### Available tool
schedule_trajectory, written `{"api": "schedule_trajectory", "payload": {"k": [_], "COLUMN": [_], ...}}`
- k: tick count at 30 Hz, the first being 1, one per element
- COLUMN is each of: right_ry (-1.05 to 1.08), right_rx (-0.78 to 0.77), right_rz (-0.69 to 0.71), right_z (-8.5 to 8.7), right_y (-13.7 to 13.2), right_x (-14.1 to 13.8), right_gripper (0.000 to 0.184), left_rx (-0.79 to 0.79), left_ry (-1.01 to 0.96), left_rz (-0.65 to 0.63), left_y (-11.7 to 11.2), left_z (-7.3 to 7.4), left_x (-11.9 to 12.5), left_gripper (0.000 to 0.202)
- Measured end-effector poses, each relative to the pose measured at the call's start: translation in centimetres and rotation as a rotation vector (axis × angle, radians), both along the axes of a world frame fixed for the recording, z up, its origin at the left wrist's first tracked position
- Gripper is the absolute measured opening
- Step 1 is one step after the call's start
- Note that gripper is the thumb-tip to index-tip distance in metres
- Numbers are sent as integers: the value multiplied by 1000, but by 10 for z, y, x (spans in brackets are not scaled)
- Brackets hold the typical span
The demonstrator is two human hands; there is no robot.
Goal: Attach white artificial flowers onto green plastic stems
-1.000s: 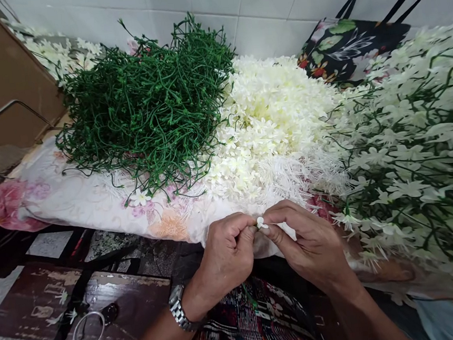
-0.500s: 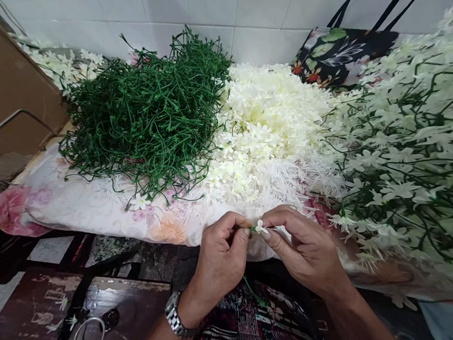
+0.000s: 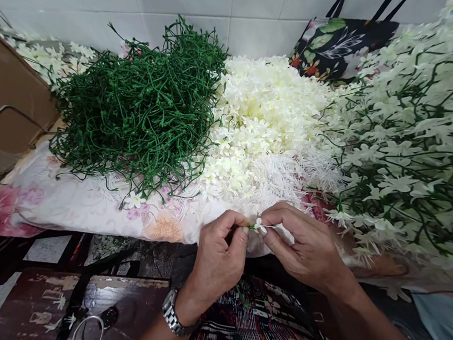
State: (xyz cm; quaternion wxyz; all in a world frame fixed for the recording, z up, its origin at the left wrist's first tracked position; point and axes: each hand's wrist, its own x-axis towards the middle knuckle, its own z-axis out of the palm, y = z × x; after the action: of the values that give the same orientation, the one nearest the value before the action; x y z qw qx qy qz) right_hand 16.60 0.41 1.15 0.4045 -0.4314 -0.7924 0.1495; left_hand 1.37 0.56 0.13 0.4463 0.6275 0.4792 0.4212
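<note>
- Our left hand [image 3: 218, 260] pinches a thin green stem [image 3: 251, 227], fingertips shut tight on it; our right hand [image 3: 308, 247] likewise pinches a small white blossom [image 3: 259, 222] at its tip.
- Both hover just over the floral cloth [image 3: 74, 204] at its near edge.
- So tiny a blossom could slip our pinch and drop.

Green stem heap [image 3: 137, 109], floral bag [image 3: 331, 49] (black straps)
</note>
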Motion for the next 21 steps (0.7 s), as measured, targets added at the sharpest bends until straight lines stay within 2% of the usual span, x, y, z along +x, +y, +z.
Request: {"api": "schedule_trajectory", "payload": {"k": [9,21], "right_ry": [-49,-121], "right_rx": [-23,-51], "right_rz": [53,88], "right_z": [0,0], "right_y": [3,5], "right_x": [4,8], "right_gripper": [14,14], "left_rx": [48,62], "left_ry": [45,142], "left_rz": [31,-14], "left_y": [1,3], "left_z": [0,2], "left_x": [2,2], "left_gripper": [15,17]}}
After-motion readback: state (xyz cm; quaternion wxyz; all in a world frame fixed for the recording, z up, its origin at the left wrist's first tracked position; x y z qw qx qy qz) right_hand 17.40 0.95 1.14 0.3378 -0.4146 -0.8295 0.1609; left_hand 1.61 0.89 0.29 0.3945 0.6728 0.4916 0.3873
